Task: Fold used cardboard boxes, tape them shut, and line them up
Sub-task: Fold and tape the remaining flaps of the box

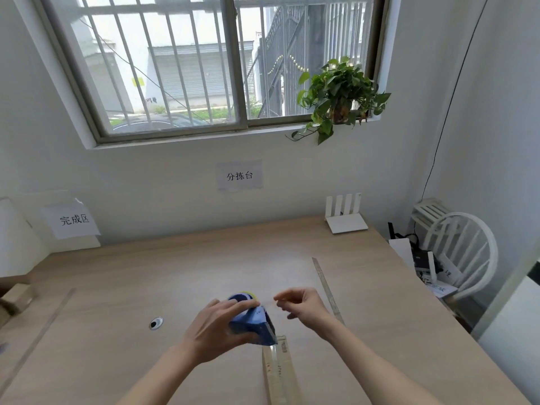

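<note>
Head view shows our left hand [217,325] gripping a blue tape dispenser [252,321] just above the wooden surface [175,273], fingers curled over its top and thumb under it. Our right hand [304,305] hovers just beside the dispenser, thumb and forefinger pinched together; whether a clear tape end sits between them we cannot tell. A clear ruler [328,290] lies on the surface by the right wrist, and another ruler [277,372] lies below the dispenser. Cardboard [16,299] shows at the left edge. A white router [346,214] stands at the back.
</note>
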Tool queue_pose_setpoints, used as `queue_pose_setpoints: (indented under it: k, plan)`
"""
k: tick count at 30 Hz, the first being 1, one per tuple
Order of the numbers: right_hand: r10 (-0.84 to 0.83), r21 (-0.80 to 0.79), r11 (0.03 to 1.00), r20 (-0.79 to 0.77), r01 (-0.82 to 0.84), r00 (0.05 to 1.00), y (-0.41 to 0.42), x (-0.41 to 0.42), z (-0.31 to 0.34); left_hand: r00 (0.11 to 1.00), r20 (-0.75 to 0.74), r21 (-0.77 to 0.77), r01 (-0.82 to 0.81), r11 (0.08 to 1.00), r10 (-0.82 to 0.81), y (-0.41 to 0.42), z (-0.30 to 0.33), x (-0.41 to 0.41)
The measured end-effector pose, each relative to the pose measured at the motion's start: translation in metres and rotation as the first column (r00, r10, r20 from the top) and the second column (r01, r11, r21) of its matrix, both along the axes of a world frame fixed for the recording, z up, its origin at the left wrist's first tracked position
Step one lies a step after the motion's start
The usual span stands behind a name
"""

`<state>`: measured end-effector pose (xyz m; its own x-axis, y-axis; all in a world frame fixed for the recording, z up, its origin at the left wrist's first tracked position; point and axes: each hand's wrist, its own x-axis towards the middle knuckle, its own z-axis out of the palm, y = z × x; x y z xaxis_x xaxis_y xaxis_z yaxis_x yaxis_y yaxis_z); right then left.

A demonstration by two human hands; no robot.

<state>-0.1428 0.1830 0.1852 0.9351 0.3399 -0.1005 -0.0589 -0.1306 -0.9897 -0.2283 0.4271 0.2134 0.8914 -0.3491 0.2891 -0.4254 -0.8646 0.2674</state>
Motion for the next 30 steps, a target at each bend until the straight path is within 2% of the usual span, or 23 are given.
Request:
queue_pose_setpoints:
  k: [3,6,15,22,24,26,30]
  plan:
    - [0.018,-0.025,1.0,0.067,-0.016,0.998,-0.006,0.0,0.005,0.996,0.054,0.12,0.07,0.99,-0.077,0.008,-0.007,0.003]
    - [0.044,-0.058,0.998,0.111,-0.038,0.993,-0.009,-0.001,0.008,0.992,0.074,0.152,0.087,0.985,-0.099,0.008,-0.012,0.005]
    - [0.117,-0.346,0.938,0.267,-0.018,0.957,-0.011,-0.008,0.012,0.99,0.08,0.314,0.085,0.946,-0.116,0.003,-0.027,0.007]
    - [0.195,-0.514,0.857,0.352,0.015,0.916,-0.002,-0.016,0.015,1.0,-0.004,0.207,-0.025,0.978,0.027,-0.001,-0.024,0.002]
    - [0.178,-0.507,0.861,0.366,0.035,0.913,0.0,-0.018,0.015,1.0,-0.012,0.208,-0.02,0.978,0.023,-0.001,-0.029,0.001]
    - [0.148,-0.456,0.89,0.347,0.029,0.926,0.002,-0.02,0.017,1.0,-0.003,0.271,0.019,0.962,-0.019,-0.001,-0.035,0.003]
    - [0.163,-0.367,0.929,0.276,-0.053,0.947,0.007,-0.023,0.02,0.987,0.078,0.375,0.105,0.921,-0.144,0.0,-0.044,0.005]
